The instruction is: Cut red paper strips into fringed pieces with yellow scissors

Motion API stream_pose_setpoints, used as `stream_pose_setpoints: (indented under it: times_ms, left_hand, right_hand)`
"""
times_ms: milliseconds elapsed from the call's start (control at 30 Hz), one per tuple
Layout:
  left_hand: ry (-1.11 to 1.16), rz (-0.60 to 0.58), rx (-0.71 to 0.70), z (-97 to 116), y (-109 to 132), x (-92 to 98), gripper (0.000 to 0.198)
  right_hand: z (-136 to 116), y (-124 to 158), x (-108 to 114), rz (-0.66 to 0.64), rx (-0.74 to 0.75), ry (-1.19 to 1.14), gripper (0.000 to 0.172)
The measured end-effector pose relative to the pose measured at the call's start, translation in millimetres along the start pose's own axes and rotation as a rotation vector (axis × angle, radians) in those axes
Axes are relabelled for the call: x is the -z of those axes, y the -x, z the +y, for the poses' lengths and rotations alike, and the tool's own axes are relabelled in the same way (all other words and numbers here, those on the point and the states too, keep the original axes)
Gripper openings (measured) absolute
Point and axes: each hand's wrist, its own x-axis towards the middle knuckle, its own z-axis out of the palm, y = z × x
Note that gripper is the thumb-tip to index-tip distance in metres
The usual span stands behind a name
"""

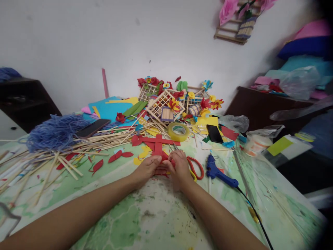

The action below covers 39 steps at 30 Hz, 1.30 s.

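Observation:
My left hand (148,169) and my right hand (180,169) meet low over the middle of the table. Their fingers are closed together around a small piece of red craft paper (164,157), partly hidden by the fingers. Just beyond them lie crossed red paper strips (157,144). Scissors (199,171) with red and yellow handles rest against the right side of my right hand, their blades partly covered. A blue glue gun (217,172) lies further right with its black cord trailing forward. Red cut-out petals (116,156) are scattered left of my left hand.
Behind the hands are a roll of clear tape (178,131), a pile of thin wooden sticks (114,136) and stick frames with paper flowers (166,106). Blue yarn (56,132) and a phone (93,128) lie left, another phone (214,133) right. A white tub (257,145) stands far right.

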Motion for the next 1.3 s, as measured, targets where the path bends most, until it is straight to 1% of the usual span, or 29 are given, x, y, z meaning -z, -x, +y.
stream_pose_setpoints:
  times_ms: [133,233,333,433,567,633,700,833,1033,1167,1300]
  left_hand:
    - [-0.022,-0.032,-0.028,1,0,-1.2,0.039]
    - [-0.050,-0.027,-0.050,-1,0,-1.9,0.031]
    - [-0.130,0.028,-0.078,-3,0,-0.1,0.025]
    - [-0.297,0.104,-0.134,-2,0,3.2,0.024]
    - [-0.584,0.217,-0.220,5,1,4.6,0.026]
    - [-0.626,0.238,-0.227,7,1,2.5,0.028]
    - [-0.552,0.217,-0.182,8,2,-0.7,0.029]
    - [-0.306,0.146,-0.082,6,2,-5.2,0.028]
    - [-0.112,0.096,-0.022,3,0,-1.5,0.026]
    - [-0.070,0.128,-0.011,4,-2,0.3,0.026]
    - [-0.127,0.191,-0.052,4,-2,0.4,0.024]
  right_hand:
    - [2,0,-1,0.003,-0.022,-0.003,0.021]
    - [3,0,-2,0.000,-0.025,-0.003,0.021]
    - [3,1,-3,0.008,-0.035,0.000,0.019]
    - [4,1,-4,0.018,-0.056,0.009,0.018]
    - [4,2,-3,-0.026,-0.035,0.007,0.029]
    - [3,2,-2,-0.040,-0.017,0.006,0.035]
    - [3,2,-1,-0.042,-0.007,0.005,0.038]
    - [4,2,-2,-0.041,0.015,0.003,0.040]
    - [7,1,-4,-0.028,0.035,0.005,0.041]
    - [6,1,-3,-0.046,0.045,0.011,0.041]
    - [5,2,-2,-0.066,0.024,0.031,0.036]
